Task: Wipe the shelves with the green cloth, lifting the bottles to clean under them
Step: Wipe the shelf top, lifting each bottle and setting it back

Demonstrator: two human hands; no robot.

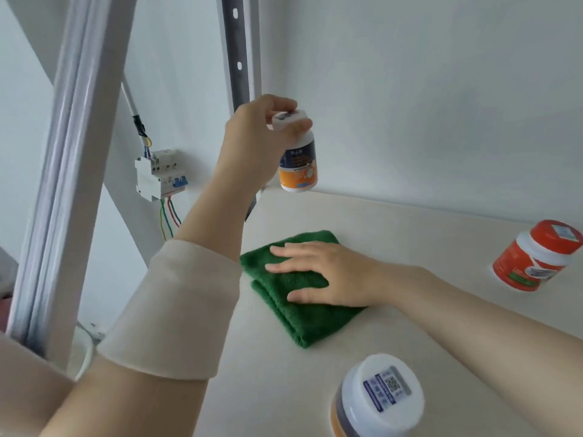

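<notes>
My left hand (252,134) grips a small white-capped bottle (299,162) with a blue and orange label by its cap, held up above the back left corner of the cream shelf (394,222). My right hand (318,272) lies flat with straight fingers on the folded green cloth (303,320), pressing it onto the shelf near its left edge. An orange bottle (533,257) with a red cap stands at the right. A white-capped bottle (378,398) stands at the front.
A white wall backs the shelf. A slotted grey metal upright (236,52) rises at the back left corner. Left of the shelf, a circuit breaker (159,175) with coloured wires hangs on the wall beside a white frame post (72,152).
</notes>
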